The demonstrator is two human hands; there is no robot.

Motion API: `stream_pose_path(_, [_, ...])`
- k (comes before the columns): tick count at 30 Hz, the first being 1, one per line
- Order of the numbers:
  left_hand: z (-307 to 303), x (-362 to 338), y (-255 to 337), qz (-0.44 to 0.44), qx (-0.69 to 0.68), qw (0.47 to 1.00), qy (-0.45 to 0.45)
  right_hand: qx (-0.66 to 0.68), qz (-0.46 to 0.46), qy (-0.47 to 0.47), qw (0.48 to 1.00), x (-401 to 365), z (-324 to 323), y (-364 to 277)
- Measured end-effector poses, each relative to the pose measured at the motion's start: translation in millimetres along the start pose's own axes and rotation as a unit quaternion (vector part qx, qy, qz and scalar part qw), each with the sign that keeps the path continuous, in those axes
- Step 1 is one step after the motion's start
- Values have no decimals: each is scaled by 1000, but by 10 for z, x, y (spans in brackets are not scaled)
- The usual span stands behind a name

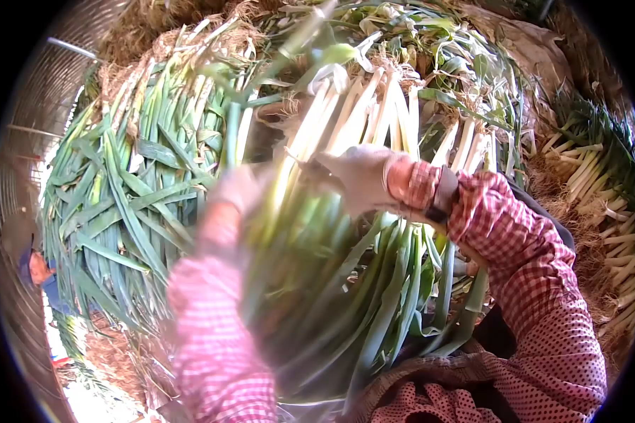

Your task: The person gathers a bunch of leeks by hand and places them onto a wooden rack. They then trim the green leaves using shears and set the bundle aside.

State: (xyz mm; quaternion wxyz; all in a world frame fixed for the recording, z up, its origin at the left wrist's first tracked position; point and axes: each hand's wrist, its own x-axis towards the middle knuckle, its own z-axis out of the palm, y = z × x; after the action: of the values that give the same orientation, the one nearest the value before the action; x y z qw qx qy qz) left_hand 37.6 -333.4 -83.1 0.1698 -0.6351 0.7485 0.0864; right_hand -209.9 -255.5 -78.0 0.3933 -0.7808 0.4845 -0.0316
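My right hand, in a pale glove, reaches across the white shanks of a bunch of leeks. Its fingers are curled in, and what they grip is lost in shadow and blur. To its left, my left hand is smeared by motion, its fingers unclear, beside the upright green stalk of another leek. Below both hands, long green leaves hang toward my lap. A blurred leafy piece shows above the bunch.
A thick pile of leeks lies on the left, roots at the top. More leeks are stacked at far right. Peeled leaf scraps lie at the back. A person is partly visible at the left edge, near a ribbed wall.
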Motion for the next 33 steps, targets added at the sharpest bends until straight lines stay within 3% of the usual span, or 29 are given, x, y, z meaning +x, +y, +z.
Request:
stream_pose_path(1, [251,-180,10,10,-29,996,-90,13,-32,4,999,54,-45,47])
stream_pose_path(2, [697,-322,-89,11,-97,995,-6,-21,-57,61,996,421,161,295])
stream_pose_path(3, [1015,-437,-152,9,-164,983,77,84,-77,22,993,539,140,493])
stream_pose_path(6, [1033,-613,-13,22,-113,984,137,134,79,-91,984,554,-286,328])
stream_pose_path(9, [992,-668,41,30,-101,985,138,234,31,-137,962,244,-237,208])
stream_pose_path(11, [937,-740,100,49,-137,983,110,114,-26,-42,992,254,-104,241])
stream_pose_path(13, [883,-780,149,81,-181,975,98,31,-9,35,999,235,-188,107])
stream_pose_path(15, [997,-626,-35,244,-89,954,152,135,-107,139,975,657,233,224])
stream_pose_path(16, [993,-453,-264,334,-48,934,119,124,-82,76,986,738,271,60])
stream_pose_path(18, [729,-222,-397,264,-3,963,-60,72,-28,6,997,717,238,-375])
stream_pose_path(20, [477,-185,-431,25,-82,995,51,34,-22,35,999,1058,303,-365])
stream_pose_path(23, [771,346,-792,-9,-24,986,163,-25,9,62,998,1506,322,-272])
stream_pose_path(24, [767,375,-745,-48,-28,985,165,-42,72,79,993,1527,160,-381])
stream_pose_path(25, [779,382,-706,-89,-31,982,163,-16,55,123,991,1585,97,-360])
stream_pose_path(26, [951,488,-786,-70,0,976,209,-15,35,137,990,1662,18,-295])
stream_pose_path(27, [876,501,-716,-107,6,978,178,23,28,150,988,1837,-24,-193])
stream_pose_path(28, [845,530,-694,-132,8,978,160,160,-19,238,958,2326,143,246])
stream_pose_path(30, [917,549,-687,-154,16,978,139,261,-73,282,920,2458,328,402])
stream_pose_path(33, [915,532,-680,-145,-1,981,126,166,-100,149,970,2077,318,330])
